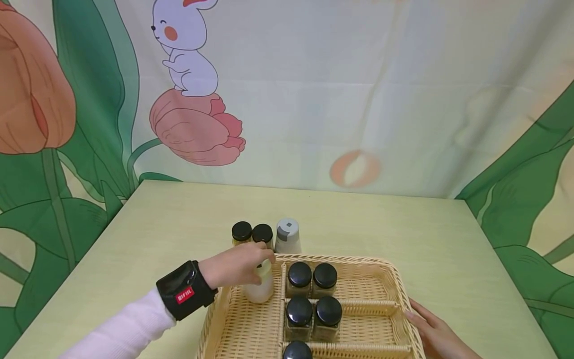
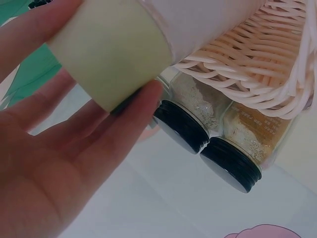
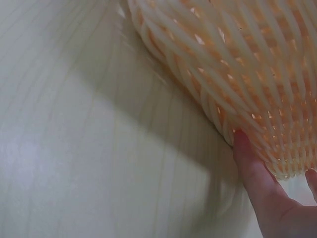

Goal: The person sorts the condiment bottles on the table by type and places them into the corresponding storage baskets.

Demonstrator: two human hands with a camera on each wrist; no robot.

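One bottle (image 1: 261, 292), pinched in the left hand (image 1: 236, 265), at the basket's (image 1: 250, 330) far left. Right hand (image 1: 433, 331) touches its right side (gripping or just steadying, can't tell). Looks like placing; next calls for upright set-down, release.

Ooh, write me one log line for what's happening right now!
left hand: grips pale-capped bottle at left part of basket | right hand: touches basket's right side | jars: five black-lidded visible in basket
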